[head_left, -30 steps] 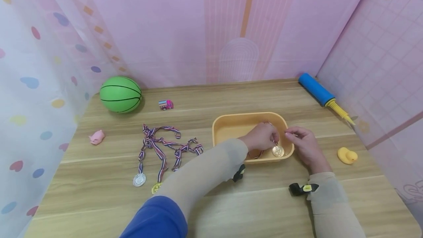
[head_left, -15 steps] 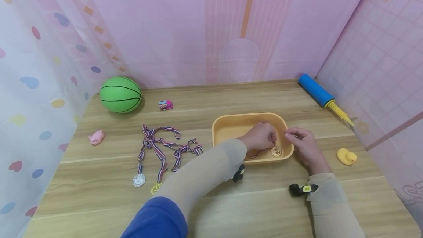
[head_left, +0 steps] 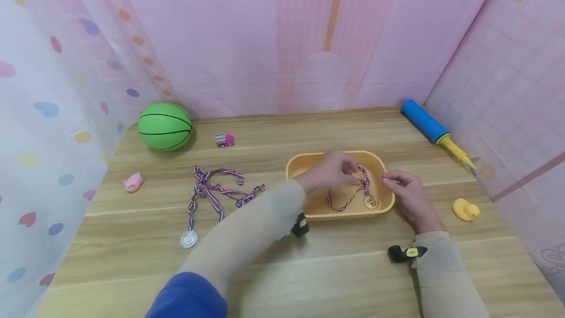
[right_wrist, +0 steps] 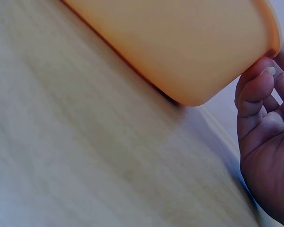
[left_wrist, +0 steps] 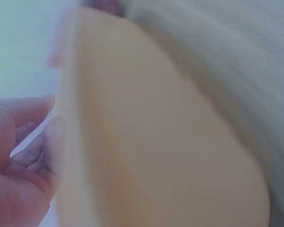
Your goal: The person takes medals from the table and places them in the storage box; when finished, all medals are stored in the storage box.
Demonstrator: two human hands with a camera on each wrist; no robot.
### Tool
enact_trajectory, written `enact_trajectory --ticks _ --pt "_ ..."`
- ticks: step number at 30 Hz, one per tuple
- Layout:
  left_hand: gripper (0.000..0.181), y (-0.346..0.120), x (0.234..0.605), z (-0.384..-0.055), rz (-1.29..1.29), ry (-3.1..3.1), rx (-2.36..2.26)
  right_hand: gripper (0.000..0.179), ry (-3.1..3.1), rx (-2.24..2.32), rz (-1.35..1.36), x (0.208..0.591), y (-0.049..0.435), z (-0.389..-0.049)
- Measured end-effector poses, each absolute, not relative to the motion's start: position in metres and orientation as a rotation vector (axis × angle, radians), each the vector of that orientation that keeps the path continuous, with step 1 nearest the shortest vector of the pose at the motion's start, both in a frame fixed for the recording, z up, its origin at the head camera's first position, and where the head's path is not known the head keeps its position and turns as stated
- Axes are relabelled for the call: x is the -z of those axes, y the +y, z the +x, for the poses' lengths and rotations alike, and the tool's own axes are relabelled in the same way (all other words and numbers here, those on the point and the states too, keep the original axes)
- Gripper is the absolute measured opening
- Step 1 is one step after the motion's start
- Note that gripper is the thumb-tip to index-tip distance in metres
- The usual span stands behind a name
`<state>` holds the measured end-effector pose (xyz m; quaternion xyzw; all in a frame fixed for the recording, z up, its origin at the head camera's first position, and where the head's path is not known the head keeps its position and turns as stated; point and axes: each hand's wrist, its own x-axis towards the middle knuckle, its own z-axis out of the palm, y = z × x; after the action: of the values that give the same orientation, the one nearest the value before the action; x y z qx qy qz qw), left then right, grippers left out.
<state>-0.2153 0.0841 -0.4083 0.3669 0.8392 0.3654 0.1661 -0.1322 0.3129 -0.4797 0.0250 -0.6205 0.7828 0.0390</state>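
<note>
A yellow-orange plastic tub [head_left: 344, 216] stands right of the table's middle. In it lies a bronze-coloured medal [head_left: 371, 202] on a striped ribbon [head_left: 342, 207], spread across the floor of the tub. Over the tub's back left part hovers my left hand [head_left: 328, 171], fingers loosely bent with nothing in them. My right hand [head_left: 412, 198] pinches the tub's right rim; the right wrist view shows its thumb and fingers [right_wrist: 258, 87] at the rim's corner. On the left, a silver medal [head_left: 189, 239] and knotted striped ribbons [head_left: 203, 180] lie on the wood, partly covered by my left arm.
A green ball [head_left: 165, 126], a pink toy truck [head_left: 224, 140] and a pink toy pig [head_left: 133, 182] sit at the left. A blue and yellow hand pump [head_left: 425, 122] lies back right, a yellow rubber duck [head_left: 465, 209] nearer. Patterned curtains surround the table.
My left hand has let go of the medal's ribbon and moved left, so ribbon and medal now show in the tub. The left arm now covers the gold medal. My right hand stays at the rim.
</note>
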Motion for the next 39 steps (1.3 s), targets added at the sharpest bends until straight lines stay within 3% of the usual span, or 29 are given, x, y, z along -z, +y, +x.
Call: enact_trajectory --ticks 10,22,30,39 --pt "0.026 -0.053 0.373 -0.204 0.691 2.439 -1.374 0.02 -1.961 -2.365 0.07 0.482 0.317 -0.132" --pt "0.03 -0.214 0.395 -0.15 0.322 2.722 -1.467 0.013 -1.977 -2.38 0.045 0.475 0.319 -0.13" --pt "0.034 -0.269 0.423 -0.118 0.113 2.728 -1.387 0.014 -1.931 -2.413 0.059 0.475 0.316 -0.131" --pt "0.032 -0.282 0.451 -0.104 0.123 2.581 -1.394 0.018 -1.93 -2.431 0.045 0.477 0.314 -0.13"
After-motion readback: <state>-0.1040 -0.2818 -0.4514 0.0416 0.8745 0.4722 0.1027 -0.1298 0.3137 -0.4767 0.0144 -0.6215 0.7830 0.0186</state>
